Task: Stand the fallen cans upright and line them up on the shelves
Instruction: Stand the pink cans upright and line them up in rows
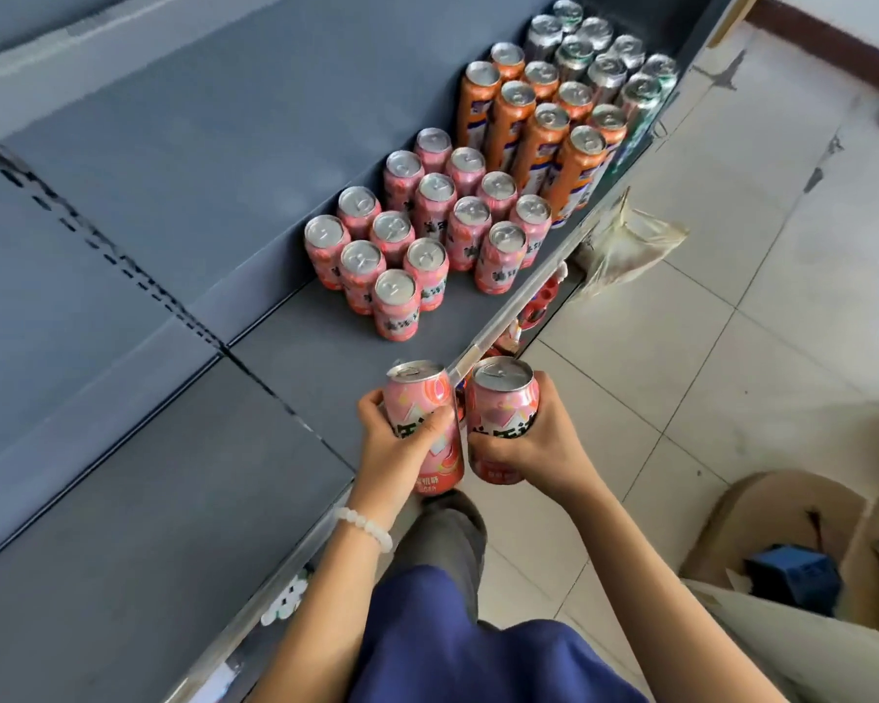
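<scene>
My left hand (402,446) grips a pink can (419,398), held upright over the front edge of the grey shelf (300,357). My right hand (526,438) grips a second pink can (501,398) beside it, just off the shelf's edge. The two held cans nearly touch. Farther along the shelf stand several pink cans (427,230) upright in rows, then several orange cans (534,129), then several silver and green cans (600,58) at the far end.
A crumpled plastic bag (625,241) hangs at the shelf's edge above a tiled floor (731,195). Red items (539,301) show on a lower shelf. An open cardboard box (782,540) with a blue object stands at the lower right. The near shelf panel (148,525) is bare.
</scene>
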